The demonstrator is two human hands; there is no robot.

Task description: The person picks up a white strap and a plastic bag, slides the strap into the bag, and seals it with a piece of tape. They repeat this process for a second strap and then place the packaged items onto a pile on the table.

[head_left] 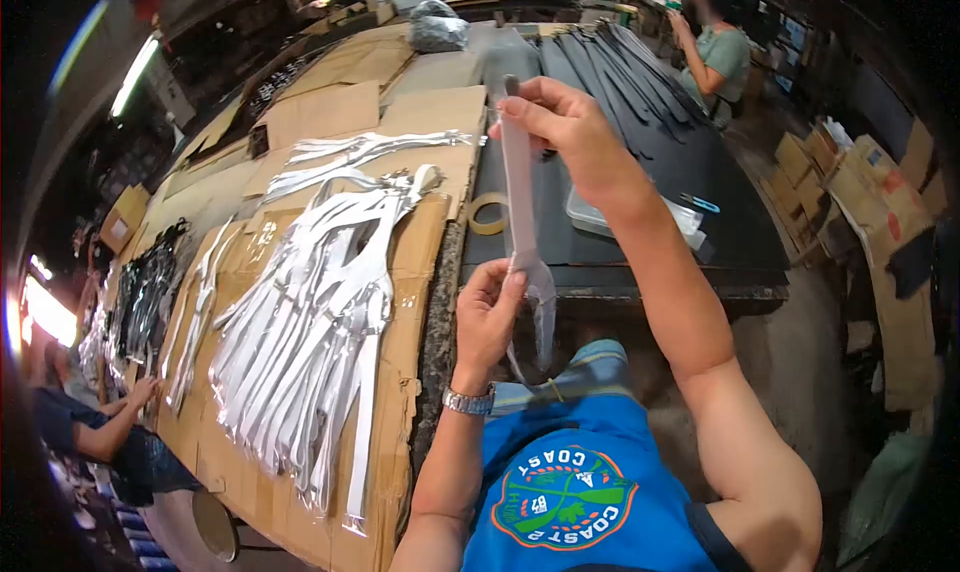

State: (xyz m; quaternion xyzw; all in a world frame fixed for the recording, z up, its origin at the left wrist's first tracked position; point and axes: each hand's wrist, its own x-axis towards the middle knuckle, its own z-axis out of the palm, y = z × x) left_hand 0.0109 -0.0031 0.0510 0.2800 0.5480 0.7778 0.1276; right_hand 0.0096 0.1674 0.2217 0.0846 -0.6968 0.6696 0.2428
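Note:
Before my chest a pale strap in clear wrapping [518,187] is stretched upright between my two hands. My right hand [565,127] pinches its dark upper end. Lower down, my left hand [490,317], with a watch on the wrist, grips the strap between thumb and fingers. Below that grip the strap's lower part curves in a loop near my lap. A pile of white wrapped straps [320,312] lies on cardboard to the left. A roll of tan tape [488,214] sits on the black surface just left of the strap.
Long black strips [610,72] lie at the back of the black-topped table [700,162]. A clear plastic box [590,212] and a blue cutter [700,203] are on it. One person [715,52] is at the back right, another [100,427] at the left. Cardboard boxes [800,172] stand right.

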